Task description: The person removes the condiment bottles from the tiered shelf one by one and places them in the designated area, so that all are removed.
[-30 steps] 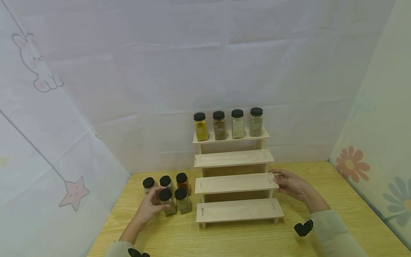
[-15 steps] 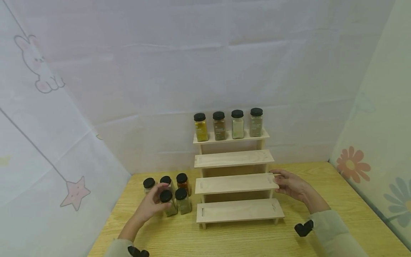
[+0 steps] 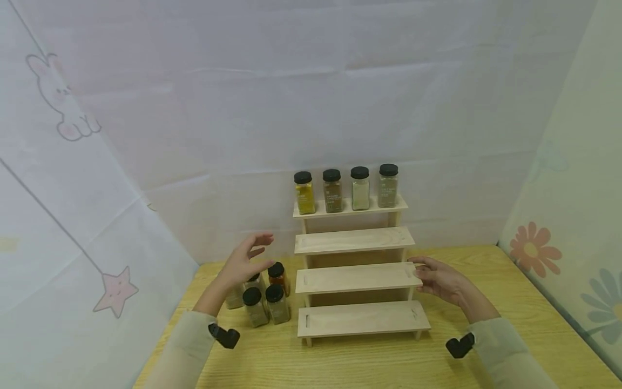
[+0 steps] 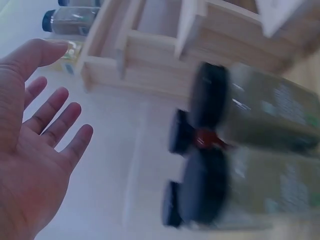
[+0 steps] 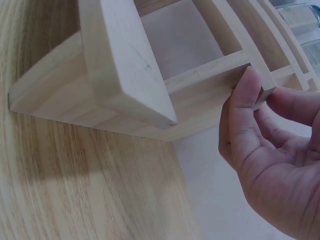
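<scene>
My left hand [image 3: 242,263] hovers over a group of spice jars with black lids, its fingers apart and holding nothing. Two jars of greenish-grey powder, the left one [image 3: 256,309] and the right one [image 3: 278,307], stand in front. Behind them is a jar of red spice [image 3: 277,278], and two more are partly hidden by the hand. On the right, my right hand [image 3: 443,282] pinches the end of a shelf of the wooden step rack [image 3: 359,277], second tier from the bottom. In the right wrist view its thumb and fingers [image 5: 245,95] close round that corner.
Along the rack's top tier stand several jars, among them a yellow one [image 3: 305,198], a brown one [image 3: 332,195] and a pale one [image 3: 360,193]. White printed cloth [image 3: 243,108] hangs behind and beside the wooden table [image 3: 369,362].
My left hand has lifted off the front left jar and moved up and forward over the jars, its fingers spread. The right hand stays on the rack.
</scene>
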{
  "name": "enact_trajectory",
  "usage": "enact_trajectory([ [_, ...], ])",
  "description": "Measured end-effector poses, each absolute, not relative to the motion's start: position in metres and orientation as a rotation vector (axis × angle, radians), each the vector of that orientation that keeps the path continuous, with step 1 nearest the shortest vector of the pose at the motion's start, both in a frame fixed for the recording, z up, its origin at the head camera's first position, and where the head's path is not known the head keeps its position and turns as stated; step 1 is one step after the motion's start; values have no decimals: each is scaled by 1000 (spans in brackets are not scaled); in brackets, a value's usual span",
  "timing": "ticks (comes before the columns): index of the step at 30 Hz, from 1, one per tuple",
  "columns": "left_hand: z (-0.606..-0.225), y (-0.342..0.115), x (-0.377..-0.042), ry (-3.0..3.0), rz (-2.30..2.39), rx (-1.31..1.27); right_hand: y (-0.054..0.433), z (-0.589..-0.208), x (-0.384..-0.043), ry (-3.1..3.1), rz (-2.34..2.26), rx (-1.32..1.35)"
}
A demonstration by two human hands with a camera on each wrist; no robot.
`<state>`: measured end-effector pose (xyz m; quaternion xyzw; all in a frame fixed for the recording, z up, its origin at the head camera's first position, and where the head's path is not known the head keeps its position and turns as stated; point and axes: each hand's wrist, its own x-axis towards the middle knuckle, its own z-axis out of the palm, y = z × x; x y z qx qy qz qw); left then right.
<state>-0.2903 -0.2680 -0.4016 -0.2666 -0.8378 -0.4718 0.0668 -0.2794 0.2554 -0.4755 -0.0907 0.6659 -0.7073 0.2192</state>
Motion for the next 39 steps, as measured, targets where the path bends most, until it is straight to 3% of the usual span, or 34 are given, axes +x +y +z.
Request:
enact_trajectory([
  [20, -337, -216, -364, -2445, -1567, -735, 255, -475, -279, 1860, -1955, -222],
  [39, -327, -183, -398, -2302, -1793, -631, 254, -471, -280, 1912, -1928, -203],
])
